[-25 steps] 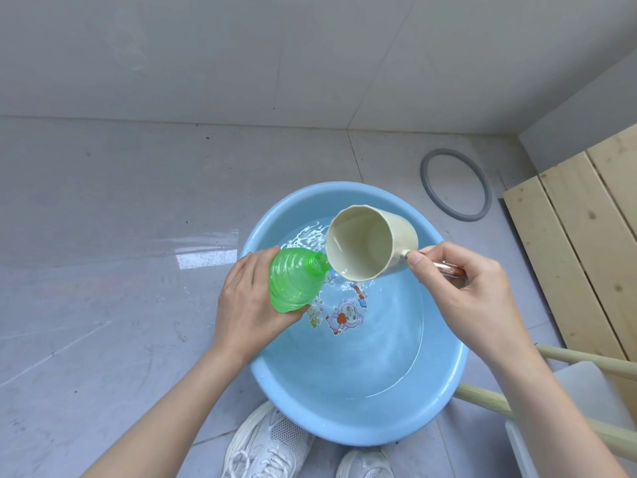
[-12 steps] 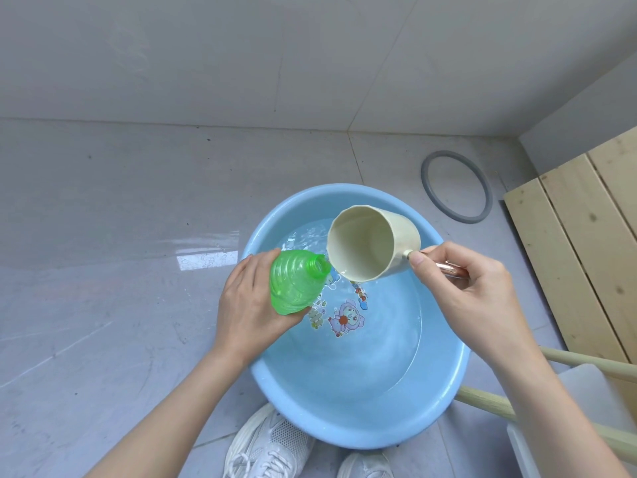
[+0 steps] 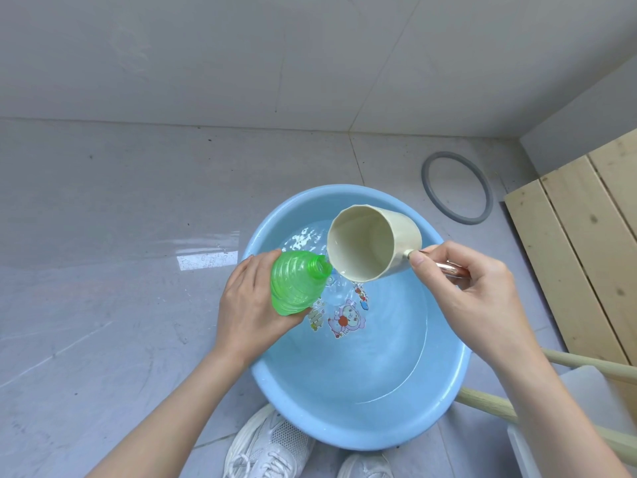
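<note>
Green bottle point(image 3: 297, 288) is clasped in the left grip point(image 3: 248, 305) at centre frame, fingers curled round its ribbed lower body and its base hidden against the palm. The long axis runs from lower left to upper right, tilted, with the open neck point(image 3: 319, 267) pointing up and right toward the cup.

Right grip point(image 3: 472, 294) pinches the clear handle point(image 3: 450, 269) of the cream cup point(image 3: 374, 246), thumb on top and fingers curled beneath. The cup is tipped with its mouth facing lower left. Its low lip is just beside the bottle neck, on the neck's right; contact cannot be confirmed. A little water lies at that lip. No stream into the neck is clearly resolved.

Both items are held above the blue basin point(image 3: 344, 432), which stands on the grey tiled floor point(image 3: 120, 236) and holds shallow water over a cartoon sticker point(image 3: 344, 320). Ripples under the neck suggest some water is missing the opening.

Governing relation: the neck lies immediately left of and level with the pouring lip. The right grip controls flow; the left grip controls alignment. The next adjustment probably calls for bringing the neck under the lip.

White shoes point(image 3: 272, 446) sit at the bottom edge, a grey ring point(image 3: 456, 188) lies at upper right, and wooden boards point(image 3: 586, 253) lie at right.
</note>
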Tool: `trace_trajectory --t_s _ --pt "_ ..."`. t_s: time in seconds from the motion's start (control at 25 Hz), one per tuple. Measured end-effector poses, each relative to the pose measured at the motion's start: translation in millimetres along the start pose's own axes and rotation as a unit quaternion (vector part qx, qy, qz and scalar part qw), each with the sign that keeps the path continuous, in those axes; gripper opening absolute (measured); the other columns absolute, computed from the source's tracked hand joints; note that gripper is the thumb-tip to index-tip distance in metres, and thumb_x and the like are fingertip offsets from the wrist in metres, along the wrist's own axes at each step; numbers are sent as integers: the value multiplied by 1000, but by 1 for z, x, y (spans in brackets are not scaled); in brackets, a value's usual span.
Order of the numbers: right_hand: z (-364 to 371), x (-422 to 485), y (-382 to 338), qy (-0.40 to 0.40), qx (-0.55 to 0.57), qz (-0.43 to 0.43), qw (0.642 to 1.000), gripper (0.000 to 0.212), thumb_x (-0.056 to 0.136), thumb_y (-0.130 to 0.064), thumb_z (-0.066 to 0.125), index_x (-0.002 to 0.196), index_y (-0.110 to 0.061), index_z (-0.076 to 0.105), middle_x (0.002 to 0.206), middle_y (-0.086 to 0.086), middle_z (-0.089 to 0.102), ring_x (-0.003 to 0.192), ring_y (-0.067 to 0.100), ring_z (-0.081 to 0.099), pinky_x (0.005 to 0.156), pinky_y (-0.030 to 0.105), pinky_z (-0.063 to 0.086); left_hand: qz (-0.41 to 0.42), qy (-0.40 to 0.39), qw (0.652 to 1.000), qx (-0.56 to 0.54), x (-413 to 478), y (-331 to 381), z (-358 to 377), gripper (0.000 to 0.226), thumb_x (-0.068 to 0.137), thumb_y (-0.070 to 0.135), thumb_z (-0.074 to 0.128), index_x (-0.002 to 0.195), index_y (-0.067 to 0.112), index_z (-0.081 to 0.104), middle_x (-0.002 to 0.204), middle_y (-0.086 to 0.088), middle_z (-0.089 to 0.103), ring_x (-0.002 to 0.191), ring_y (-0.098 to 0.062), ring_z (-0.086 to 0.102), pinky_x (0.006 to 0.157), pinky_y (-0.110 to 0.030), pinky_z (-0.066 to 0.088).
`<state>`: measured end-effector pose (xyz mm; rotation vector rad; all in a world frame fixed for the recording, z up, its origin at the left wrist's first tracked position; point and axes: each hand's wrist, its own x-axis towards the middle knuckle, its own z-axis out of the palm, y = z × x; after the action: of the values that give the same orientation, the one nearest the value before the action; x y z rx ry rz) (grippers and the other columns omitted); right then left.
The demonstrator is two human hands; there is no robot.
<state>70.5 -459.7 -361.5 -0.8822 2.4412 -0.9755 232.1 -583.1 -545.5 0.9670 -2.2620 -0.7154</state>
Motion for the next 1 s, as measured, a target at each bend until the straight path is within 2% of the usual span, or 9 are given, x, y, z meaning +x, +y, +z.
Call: trace_trajectory --t_s 0.32,0.56,1.0 --pt "1 0 -1 0 -8 -10 1000 28 85 -29 67 64 -12 59 80 1 67 64 2 57 62 11 38 -1 -2 1000 -4 0 0 -1 79 58 48 78 120 7 53 111 -4 62 104 -21 52 95 -26 34" --pt "1 0 -2 4 -13 -15 1000 27 85 -29 67 65 -11 60 79 2 67 66 3 59 64 10 38 -4 -5 1000 -2 0 0 0 80 56 42 86 120 6 55 111 -3 62 103 -23 54 95 -26 35" --pt "2 1 -1 10 -26 -28 999 27 85 -29 67 68 -8 61 79 4 67 75 13 61 70 21 43 -2 -5 1000 -4 -1 -1 1 79 57 42 85 120 5 55 111 -4 62 104 -22 54 95 -27 35"
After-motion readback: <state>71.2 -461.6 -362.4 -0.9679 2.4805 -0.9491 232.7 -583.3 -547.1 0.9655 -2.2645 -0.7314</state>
